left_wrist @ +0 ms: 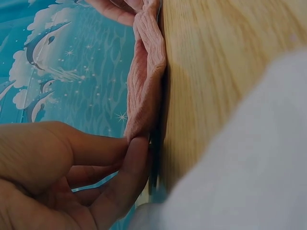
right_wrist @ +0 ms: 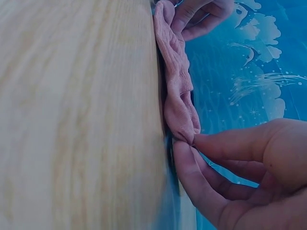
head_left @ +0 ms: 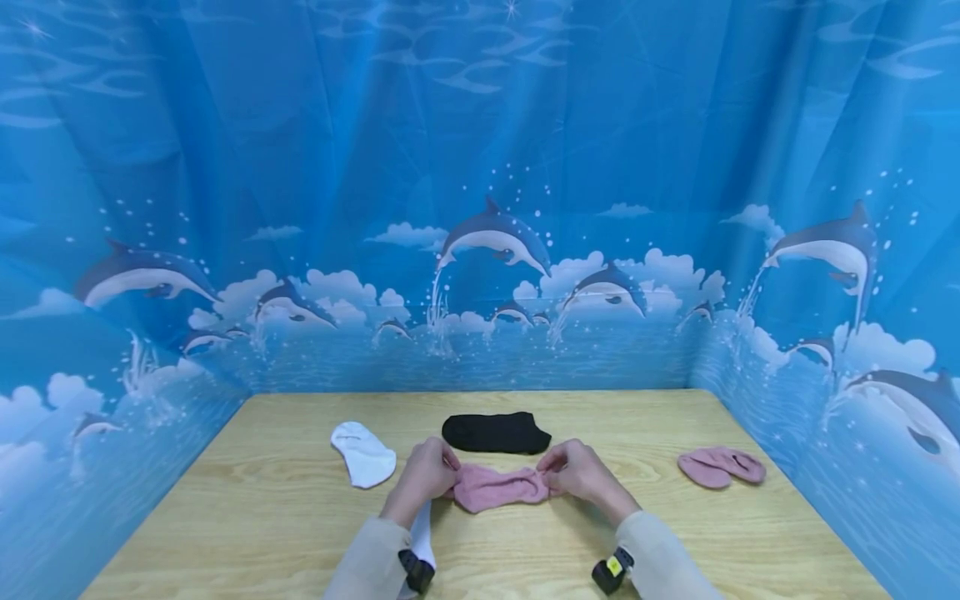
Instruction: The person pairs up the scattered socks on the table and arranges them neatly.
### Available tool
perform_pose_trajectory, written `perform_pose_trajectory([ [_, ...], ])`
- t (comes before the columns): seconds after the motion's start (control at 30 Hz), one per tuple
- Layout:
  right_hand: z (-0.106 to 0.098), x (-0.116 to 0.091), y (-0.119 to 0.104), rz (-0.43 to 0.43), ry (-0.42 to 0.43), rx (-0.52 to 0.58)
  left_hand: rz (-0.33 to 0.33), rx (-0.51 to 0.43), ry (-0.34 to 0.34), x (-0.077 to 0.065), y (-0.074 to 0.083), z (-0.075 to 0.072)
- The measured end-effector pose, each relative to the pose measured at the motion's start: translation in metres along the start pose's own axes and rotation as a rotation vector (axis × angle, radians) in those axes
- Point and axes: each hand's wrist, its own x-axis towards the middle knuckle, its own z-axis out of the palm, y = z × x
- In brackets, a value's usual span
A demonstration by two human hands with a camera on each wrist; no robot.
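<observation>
A pink sock is stretched sideways between both hands, low over the wooden table. My left hand pinches its left end between thumb and fingers, and the left wrist view shows this grip on the sock closely. At the other end my right hand pinches the fabric; in the right wrist view the sock looks bunched and creased. Just behind it a black sock lies flat. Partly hidden under the left forearm is a white sock.
Another white sock lies on the table at the left. Far to the right rests a second pink sock, folded over. A blue curtain printed with dolphins surrounds the table's back and sides.
</observation>
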Motion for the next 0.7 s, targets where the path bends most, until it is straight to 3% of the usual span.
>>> perform_pose_trajectory([
  [0.43,-0.0006,0.0009,-0.0021,0.008,0.015,-0.03,-0.024,0.018,0.013,-0.0012,0.0018,0.0],
  [0.6,-0.0054,-0.0024,-0.0032,-0.11,-0.057,-0.012,0.002,-0.01,-0.002,-0.002,0.0041,-0.0011],
  [0.7,-0.0069,-0.0032,-0.0044,-0.189,-0.139,-0.029,0.052,-0.042,-0.062,-0.0027,0.0073,-0.0022],
])
